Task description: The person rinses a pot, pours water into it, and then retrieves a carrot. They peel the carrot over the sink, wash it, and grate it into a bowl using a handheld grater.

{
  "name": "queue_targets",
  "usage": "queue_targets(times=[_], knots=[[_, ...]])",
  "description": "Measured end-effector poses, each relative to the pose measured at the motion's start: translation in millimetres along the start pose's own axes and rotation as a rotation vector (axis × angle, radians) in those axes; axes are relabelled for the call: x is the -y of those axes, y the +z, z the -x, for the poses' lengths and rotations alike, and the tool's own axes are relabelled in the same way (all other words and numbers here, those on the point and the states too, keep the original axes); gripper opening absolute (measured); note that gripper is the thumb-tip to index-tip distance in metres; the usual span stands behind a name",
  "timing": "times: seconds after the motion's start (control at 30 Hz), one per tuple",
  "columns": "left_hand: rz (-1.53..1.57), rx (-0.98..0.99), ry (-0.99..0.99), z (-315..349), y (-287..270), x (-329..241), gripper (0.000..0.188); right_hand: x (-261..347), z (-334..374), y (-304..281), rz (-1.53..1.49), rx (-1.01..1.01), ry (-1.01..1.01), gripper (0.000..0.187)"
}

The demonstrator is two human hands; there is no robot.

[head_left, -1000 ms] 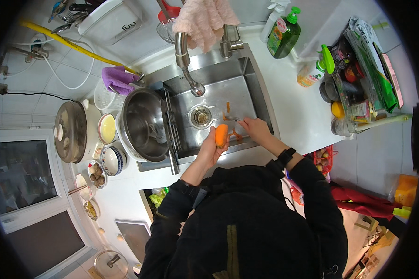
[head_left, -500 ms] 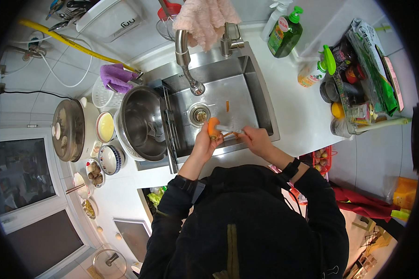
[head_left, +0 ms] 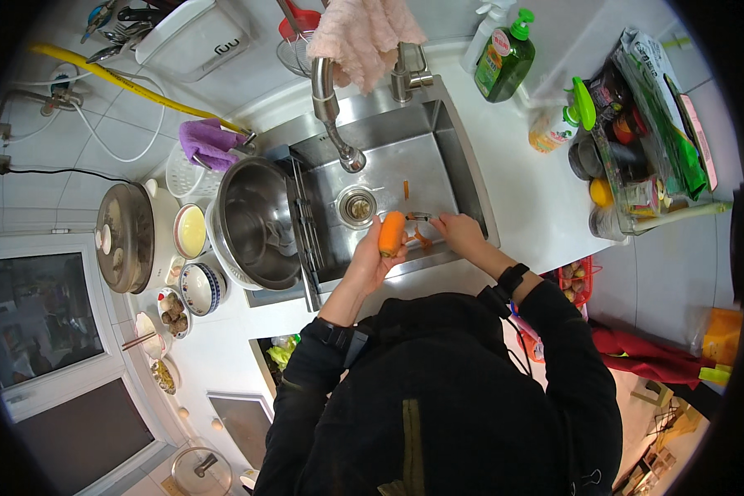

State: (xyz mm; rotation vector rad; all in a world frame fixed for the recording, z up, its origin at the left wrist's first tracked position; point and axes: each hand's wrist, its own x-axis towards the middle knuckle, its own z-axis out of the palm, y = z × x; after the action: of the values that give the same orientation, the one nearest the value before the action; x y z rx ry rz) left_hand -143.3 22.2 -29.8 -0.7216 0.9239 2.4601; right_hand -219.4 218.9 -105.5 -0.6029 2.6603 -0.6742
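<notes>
Above the near part of the steel sink (head_left: 380,161), my left hand (head_left: 367,259) is closed around an orange carrot (head_left: 392,232). My right hand (head_left: 459,235) grips a peeler (head_left: 419,217), its metal head just right of the carrot; a small gap seems to separate them. Curled carrot peelings (head_left: 422,240) show below the peeler, between the hands. One straight strip of peel (head_left: 406,189) lies on the sink floor, right of the drain (head_left: 356,207). The fingers' far sides are hidden.
The faucet (head_left: 331,107) hangs over the sink, a pink towel (head_left: 364,37) draped above it. A steel bowl (head_left: 256,186) stands left of a rack (head_left: 304,223). Green dish soap (head_left: 506,62) and a spray bottle (head_left: 558,124) stand right; bowls (head_left: 197,285) sit left.
The carrot has turned in my left hand and shows more of its length. The peeler's head has come away from it slightly, and curled peelings now show below.
</notes>
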Motion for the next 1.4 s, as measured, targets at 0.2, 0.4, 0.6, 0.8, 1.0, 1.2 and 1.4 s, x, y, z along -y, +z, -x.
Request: queue_targets(times=[0.2,0.4,0.6,0.8,1.0,1.2,1.4], knots=[[0.097,-0.049,-0.024,-4.6,-8.4,-8.1,0.047,-5.9,10.9,-1.4,0.007,-0.064,0.002,0.034],[0.1,-0.028,-0.034,-9.4,-11.8,-3.4,0.044,-24.9,18.4,5.4,0.159,-0.342,-0.259,0.027],[0.115,0.033,-0.062,-6.6,-19.3,-5.9,0.047,-25.5,25.6,5.4,0.065,-0.15,-0.044,0.024],[0.119,-0.145,-0.003,-12.5,-15.0,1.7,0.048,16.9,48.0,-24.0,-0.413,-0.12,-0.261,0.017],[0.146,-0.138,0.015,-15.4,-4.7,8.0,0.046,47.4,43.4,-22.0,-0.476,-0.201,-0.317,0.019],[0.05,-0.051,-0.027,-4.8,3.5,11.5,0.045,19.5,11.1,-10.7,-0.145,-0.26,-0.108,0.033],[0.094,0.034,0.006,-0.2,-0.1,-5.2,0.05,8.4,14.9,-14.4,-0.164,-0.124,0.056,0.036]])
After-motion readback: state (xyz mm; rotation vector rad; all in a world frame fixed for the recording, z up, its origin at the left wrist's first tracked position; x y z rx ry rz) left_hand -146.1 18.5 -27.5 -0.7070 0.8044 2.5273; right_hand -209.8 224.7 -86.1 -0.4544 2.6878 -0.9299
